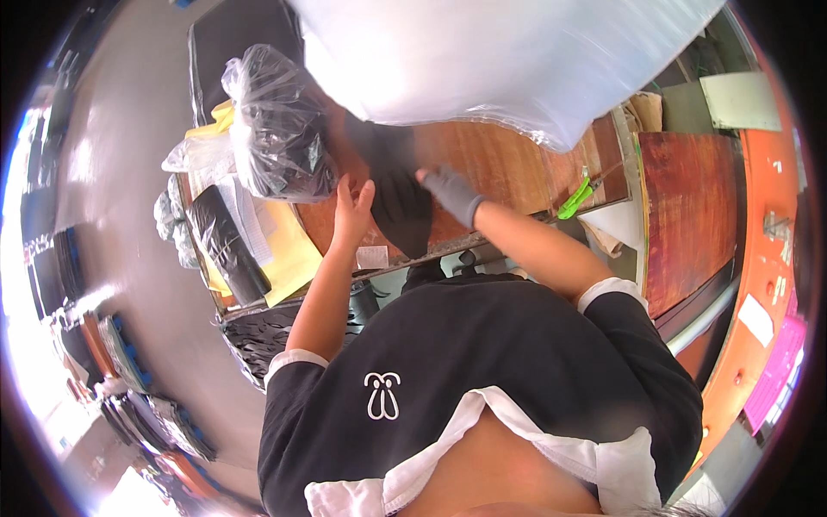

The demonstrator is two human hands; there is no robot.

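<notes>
A dark, soft-looking piece of black fabric [405,202] lies on the wooden table between my hands, its lower end reaching the near edge. My left hand [351,211], bare, is just left of it with thumb and fingers apart. A clear plastic bag [280,138] packed with black items stands beside that hand. My right hand [452,196] wears a grey glove and is to the right of the fabric, fingers stretched toward it and slightly blurred. I see nothing held in either hand. The fabric's far part is blurred.
A big translucent plastic sheet or bag [508,60] covers the far side of the wooden table [495,164]. A bright green cutter [575,198] lies at right. On the left are a black plastic-wrapped roll [228,246] and yellow sheeting [293,250]. A reddish wooden board [689,215] is farther right.
</notes>
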